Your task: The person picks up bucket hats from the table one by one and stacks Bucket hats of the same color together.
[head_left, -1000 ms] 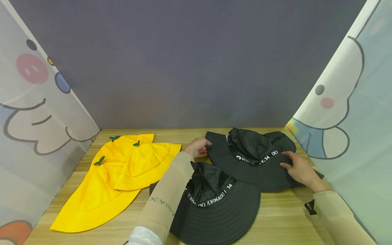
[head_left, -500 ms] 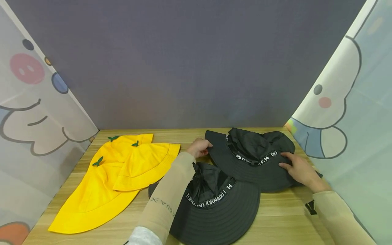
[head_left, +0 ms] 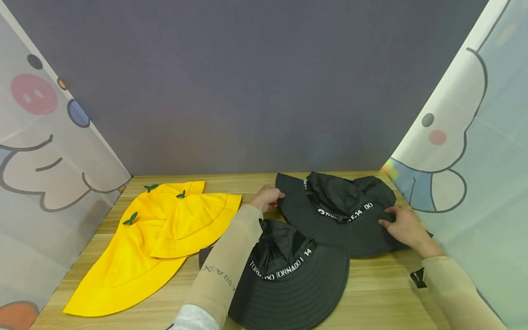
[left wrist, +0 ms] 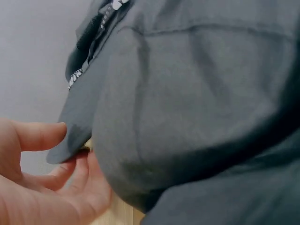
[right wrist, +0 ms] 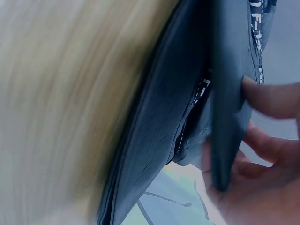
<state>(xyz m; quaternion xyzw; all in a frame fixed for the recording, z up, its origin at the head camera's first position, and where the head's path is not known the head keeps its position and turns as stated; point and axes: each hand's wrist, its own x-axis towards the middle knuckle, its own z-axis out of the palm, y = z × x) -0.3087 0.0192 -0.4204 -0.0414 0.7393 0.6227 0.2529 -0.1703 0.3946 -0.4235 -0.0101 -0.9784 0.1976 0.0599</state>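
Note:
A black bucket hat (head_left: 342,238) with a white-lettered band lies at the back right, its wide brim toward me. My left hand (head_left: 267,198) pinches the left end of that brim; in the left wrist view the thumb (left wrist: 44,136) is on top and the fingers are beneath. On the brim's right side, my right hand (head_left: 406,229) grips the edge between thumb (right wrist: 272,101) and fingers. Under this hat shows the brim of another black hat (right wrist: 150,126), set on the wooden table. In front, a third black hat (head_left: 305,288) is partly covered by my left sleeve.
Several yellow hats (head_left: 119,275) with green sprouts overlap on the left of the wooden table (head_left: 383,298). A grey panel (head_left: 264,91) rises behind, and printed cartoon panels (head_left: 495,151) flank both sides. A black buckle (head_left: 418,278) is beside my right sleeve.
The left end of the held brim has risen slightly. My right hand has shifted a little to the right along the brim. The other hats stay put.

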